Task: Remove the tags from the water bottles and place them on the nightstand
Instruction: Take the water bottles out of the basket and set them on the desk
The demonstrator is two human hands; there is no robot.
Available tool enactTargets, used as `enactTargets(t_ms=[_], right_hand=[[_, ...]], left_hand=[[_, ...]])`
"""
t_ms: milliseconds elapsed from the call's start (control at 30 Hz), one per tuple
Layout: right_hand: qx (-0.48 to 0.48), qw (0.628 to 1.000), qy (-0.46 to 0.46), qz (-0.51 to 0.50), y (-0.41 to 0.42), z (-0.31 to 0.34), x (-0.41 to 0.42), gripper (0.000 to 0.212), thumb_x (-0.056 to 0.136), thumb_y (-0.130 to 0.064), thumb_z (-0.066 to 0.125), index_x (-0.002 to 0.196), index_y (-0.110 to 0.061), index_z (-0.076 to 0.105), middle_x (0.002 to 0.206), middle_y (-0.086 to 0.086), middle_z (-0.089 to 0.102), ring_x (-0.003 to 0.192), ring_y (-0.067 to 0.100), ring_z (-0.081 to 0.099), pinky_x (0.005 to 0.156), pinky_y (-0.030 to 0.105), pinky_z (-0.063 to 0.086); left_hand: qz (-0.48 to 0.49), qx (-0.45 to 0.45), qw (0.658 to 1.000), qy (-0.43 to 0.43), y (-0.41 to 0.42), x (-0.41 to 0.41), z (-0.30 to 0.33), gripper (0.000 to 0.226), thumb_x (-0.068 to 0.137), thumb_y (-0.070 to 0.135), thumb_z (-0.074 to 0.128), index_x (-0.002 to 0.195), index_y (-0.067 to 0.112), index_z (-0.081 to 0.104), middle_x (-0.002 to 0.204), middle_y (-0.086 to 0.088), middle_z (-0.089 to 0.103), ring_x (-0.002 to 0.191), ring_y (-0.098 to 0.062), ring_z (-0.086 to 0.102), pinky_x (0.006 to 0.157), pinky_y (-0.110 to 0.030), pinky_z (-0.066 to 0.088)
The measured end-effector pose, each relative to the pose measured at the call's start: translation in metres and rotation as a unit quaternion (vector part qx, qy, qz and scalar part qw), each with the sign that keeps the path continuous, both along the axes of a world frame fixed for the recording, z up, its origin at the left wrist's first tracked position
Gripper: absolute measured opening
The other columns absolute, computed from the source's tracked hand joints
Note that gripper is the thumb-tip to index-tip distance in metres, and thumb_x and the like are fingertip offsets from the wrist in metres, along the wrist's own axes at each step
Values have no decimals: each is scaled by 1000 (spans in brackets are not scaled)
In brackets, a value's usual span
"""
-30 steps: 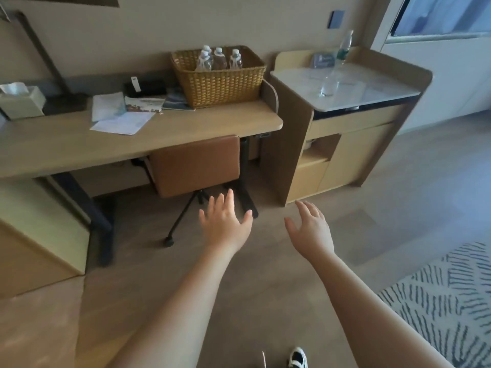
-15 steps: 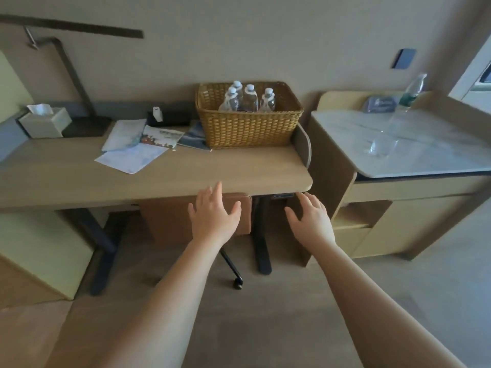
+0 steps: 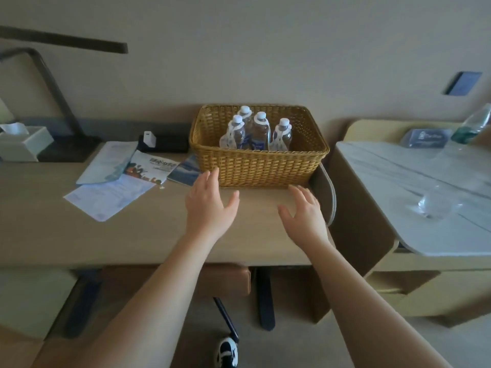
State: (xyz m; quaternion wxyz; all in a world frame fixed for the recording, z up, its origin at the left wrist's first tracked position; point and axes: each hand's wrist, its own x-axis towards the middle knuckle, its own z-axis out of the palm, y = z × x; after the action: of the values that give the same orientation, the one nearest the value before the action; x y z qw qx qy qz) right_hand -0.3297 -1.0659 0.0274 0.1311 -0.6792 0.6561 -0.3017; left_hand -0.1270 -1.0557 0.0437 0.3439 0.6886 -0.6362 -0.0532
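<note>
Several clear water bottles with white caps stand upright in a woven wicker basket on the wooden desk. White paper tags hang from their necks. My left hand is open over the desk, fingertips just short of the basket's front left. My right hand is open too, in front of the basket's right corner. Neither hand holds anything.
Papers and brochures lie left of the basket, with a tissue box and a lamp base further left. At the right stands a marble-topped cabinet bearing a glass and a green-labelled bottle. A chair sits under the desk.
I have come closer to the desk. Both hands have risen from below the desk edge to above the desktop, near the basket's front. They stay open and empty.
</note>
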Motion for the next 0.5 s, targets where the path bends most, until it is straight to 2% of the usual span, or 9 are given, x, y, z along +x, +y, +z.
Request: enactTargets(t_ms=[133, 333, 500], right_hand=[[-14, 999, -13, -27, -89, 19, 5, 58, 92, -37, 56, 142, -13, 40, 148, 7, 40, 140, 25, 29, 114, 42, 28], [-34, 996, -59, -63, -195, 36, 6, 56, 91, -37, 56, 141, -17, 41, 145, 5, 43, 135, 24, 36, 105, 40, 35], [-9, 994, -79, -75, -253, 37, -3, 62, 89, -40, 59, 143, -20, 36, 148, 3, 39, 135, 24, 36, 104, 41, 36]], left_hand=[[-19, -17, 999, 19, -80, 8, 9, 67, 91, 44, 55, 147, 14, 31, 151, -9, 37, 140, -25, 33, 113, -47, 33], [-34, -61, 997, 15, -178, 20, 19, 63, 89, 37, 60, 141, 8, 40, 136, -9, 51, 125, -23, 47, 99, -30, 36], [-22, -10, 998, 50, -243, 26, 7, 73, 87, 45, 61, 147, 14, 31, 147, -6, 41, 134, -24, 40, 103, -33, 35]])
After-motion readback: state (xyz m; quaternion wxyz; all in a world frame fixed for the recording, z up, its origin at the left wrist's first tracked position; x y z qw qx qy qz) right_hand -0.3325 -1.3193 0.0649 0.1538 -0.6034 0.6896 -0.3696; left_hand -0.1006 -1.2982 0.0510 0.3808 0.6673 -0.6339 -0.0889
